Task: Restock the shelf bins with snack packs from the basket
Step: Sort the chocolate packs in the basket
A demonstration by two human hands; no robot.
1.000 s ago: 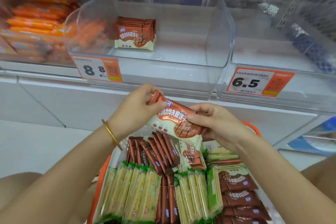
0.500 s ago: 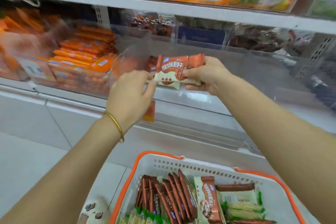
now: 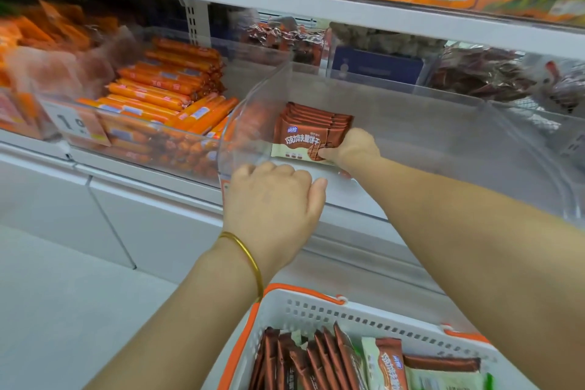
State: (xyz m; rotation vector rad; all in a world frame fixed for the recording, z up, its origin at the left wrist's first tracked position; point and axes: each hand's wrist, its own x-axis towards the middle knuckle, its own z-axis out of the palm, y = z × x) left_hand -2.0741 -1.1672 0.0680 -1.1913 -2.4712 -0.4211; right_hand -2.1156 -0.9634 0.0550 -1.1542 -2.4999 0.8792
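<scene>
while in the bin (image 3: pixel 250 117), right fingers (image 3: pixel 326 153) around a snack pack (image 3: pixel 299 140), left fingers (image 3: pixel 269 170) curled over its rim

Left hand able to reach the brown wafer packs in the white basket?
Probably yes. The left hand sits at the clear plastic bin's rim carrying nothing; the brown wafer packs stand uncovered in the white plastic basket below it. The right hand holds a brown pack inside the bin, clear of the path.
</scene>
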